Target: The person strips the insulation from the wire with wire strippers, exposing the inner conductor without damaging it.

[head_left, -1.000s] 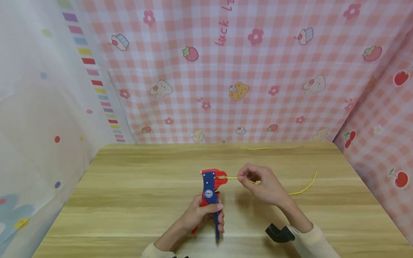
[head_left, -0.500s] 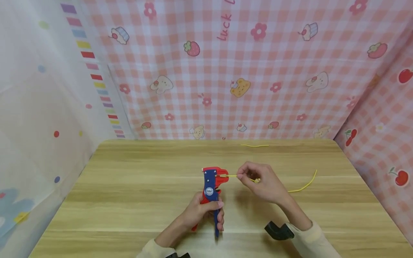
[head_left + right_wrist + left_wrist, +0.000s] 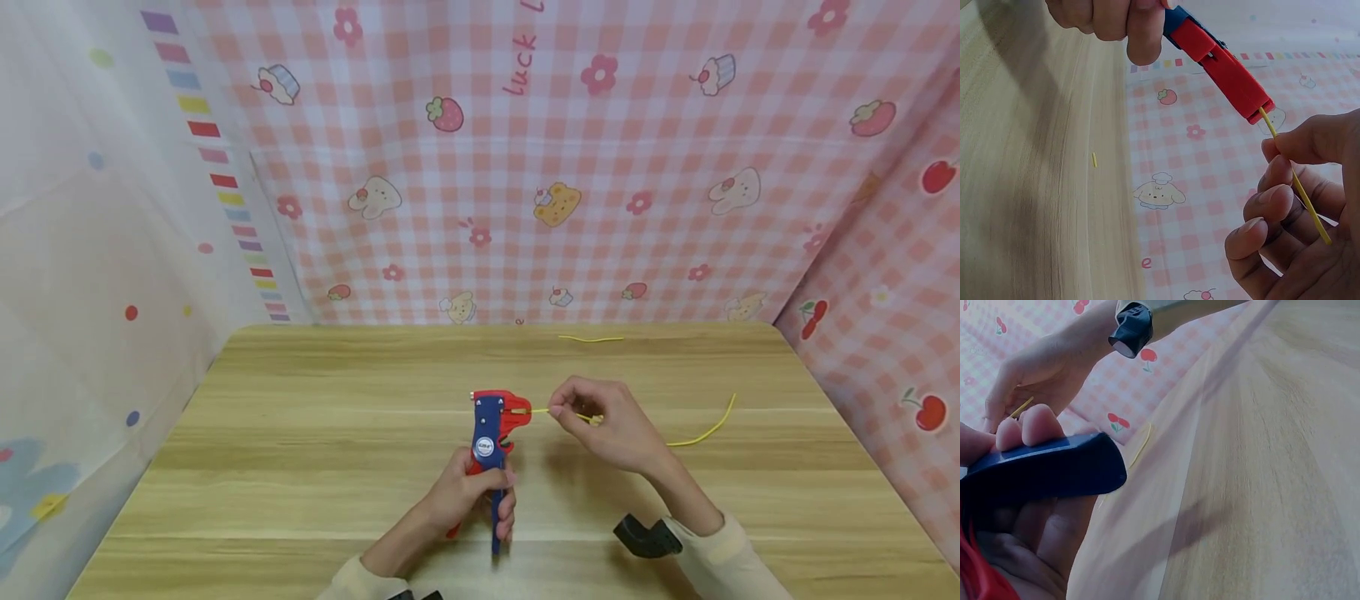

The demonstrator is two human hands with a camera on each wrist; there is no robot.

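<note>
In the head view my left hand (image 3: 468, 493) grips the handles of a red and blue wire stripper (image 3: 486, 423), held upright with its jaws facing right. The jaws are closed around the end of a thin yellow wire (image 3: 538, 410). My right hand (image 3: 615, 427) pinches that wire between thumb and index finger, just off the jaws. In the right wrist view the wire (image 3: 1310, 203) runs from the red nose past the fingertips and across the palm, its other fingers loosely bent. The left wrist view has the blue handle (image 3: 1054, 465) under curled fingers.
A second yellow wire (image 3: 708, 435) lies curved on the wooden table (image 3: 300, 467), right of the right hand. A shorter yellow piece (image 3: 591, 339) rests near the back edge. Behind the table hangs a pink checked cloth (image 3: 480, 167); more cloth hangs at both sides.
The left hand has squeezed the wire stripper: its blue handle has swung left and the red jaws have come together on the wire. The right hand has stayed nearly in place.
</note>
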